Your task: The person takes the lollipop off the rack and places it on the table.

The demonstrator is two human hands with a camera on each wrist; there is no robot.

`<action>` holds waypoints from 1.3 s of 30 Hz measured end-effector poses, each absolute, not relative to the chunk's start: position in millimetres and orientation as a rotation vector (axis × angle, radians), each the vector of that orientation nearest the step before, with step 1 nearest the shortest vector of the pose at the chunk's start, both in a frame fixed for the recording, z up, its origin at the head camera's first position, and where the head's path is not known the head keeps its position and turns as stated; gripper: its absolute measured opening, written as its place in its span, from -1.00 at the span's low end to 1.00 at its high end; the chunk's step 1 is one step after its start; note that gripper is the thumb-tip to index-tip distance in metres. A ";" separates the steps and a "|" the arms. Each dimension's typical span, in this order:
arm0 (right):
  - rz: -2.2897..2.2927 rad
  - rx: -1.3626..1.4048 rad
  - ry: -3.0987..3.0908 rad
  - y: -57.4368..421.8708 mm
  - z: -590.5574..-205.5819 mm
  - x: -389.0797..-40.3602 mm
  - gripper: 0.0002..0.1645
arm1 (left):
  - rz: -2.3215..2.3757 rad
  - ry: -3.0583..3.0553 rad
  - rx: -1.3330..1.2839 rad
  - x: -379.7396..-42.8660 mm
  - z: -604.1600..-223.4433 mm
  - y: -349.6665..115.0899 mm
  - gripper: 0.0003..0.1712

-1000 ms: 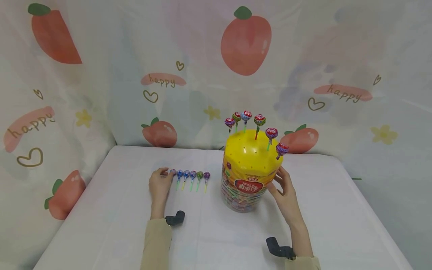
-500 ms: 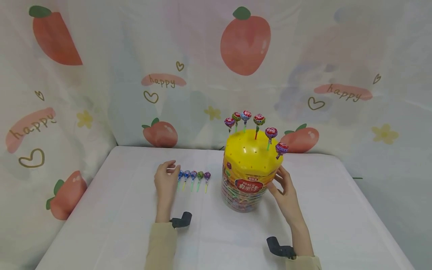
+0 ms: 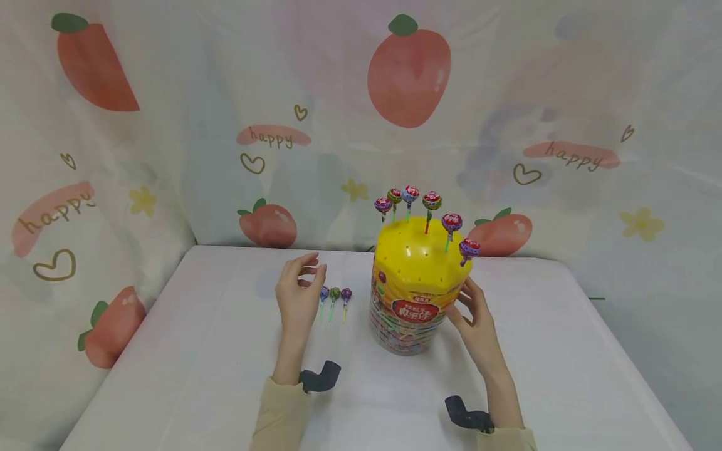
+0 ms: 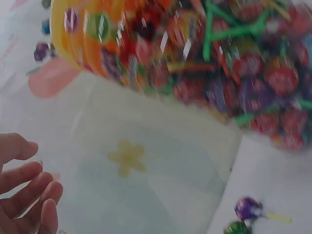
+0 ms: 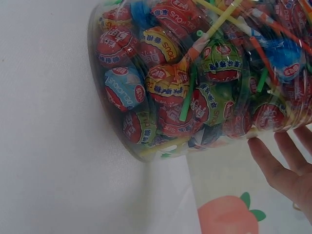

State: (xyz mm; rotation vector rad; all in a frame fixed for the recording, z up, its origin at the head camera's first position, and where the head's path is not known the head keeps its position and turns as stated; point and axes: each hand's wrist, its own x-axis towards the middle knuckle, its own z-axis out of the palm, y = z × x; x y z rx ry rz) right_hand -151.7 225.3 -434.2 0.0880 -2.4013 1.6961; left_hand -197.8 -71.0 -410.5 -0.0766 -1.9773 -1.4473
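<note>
Left hand (image 3: 299, 300): fingers loosely bent, nothing seen held; right hand (image 3: 476, 322): relaxed fingertips against a clear plastic candy-filled jar (image 3: 402, 338). Progress: six round upright wrapped lollipops (image 3: 432, 200) stand in its yellow plastic lid (image 3: 420, 250), front holes vacant; three round loose wrapped lollipops (image 3: 335, 293) show on the white-covered table (image 3: 366, 407), others possibly hidden

"What colour is the lid (image 3: 420, 258)?"
"Bright yellow; the label (image 3: 416, 311) is red with white characters."
"And the backdrop (image 3: 333, 56)?"
"Pale, printed with red fruit (image 3: 408, 81), yellow flowers (image 3: 355, 190) and brown-outlined hearts."
"The worktop (image 3: 186, 369)?"
"White."
</note>
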 end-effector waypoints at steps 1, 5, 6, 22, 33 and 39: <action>1.700 0.086 -2.401 225.1 -434.1 -151.5 -0.17 | -1.449 -1.958 -0.110 -195.0 -406.9 -67.8 -0.72; 1.719 0.089 -2.391 223.8 -433.7 -150.9 -0.16 | -1.458 -1.902 -0.228 -185.0 -395.4 -54.2 -0.73; 1.721 0.091 -2.389 223.5 -433.7 -150.9 -0.17 | -1.463 -1.897 -0.249 -182.6 -393.2 -50.6 -0.72; 1.697 0.097 -2.387 224.4 -434.1 -151.3 -0.18 | -1.480 -1.797 -0.610 -155.0 -351.4 17.0 -0.71; 1.689 0.120 -2.387 226.1 -433.2 -151.0 -0.18 | -1.331 -1.904 -0.735 -151.0 -329.0 57.7 -0.65; 1.633 0.140 -2.400 226.7 -433.1 -151.6 -0.20 | -1.270 -1.879 -0.739 -156.0 -325.4 73.1 -0.66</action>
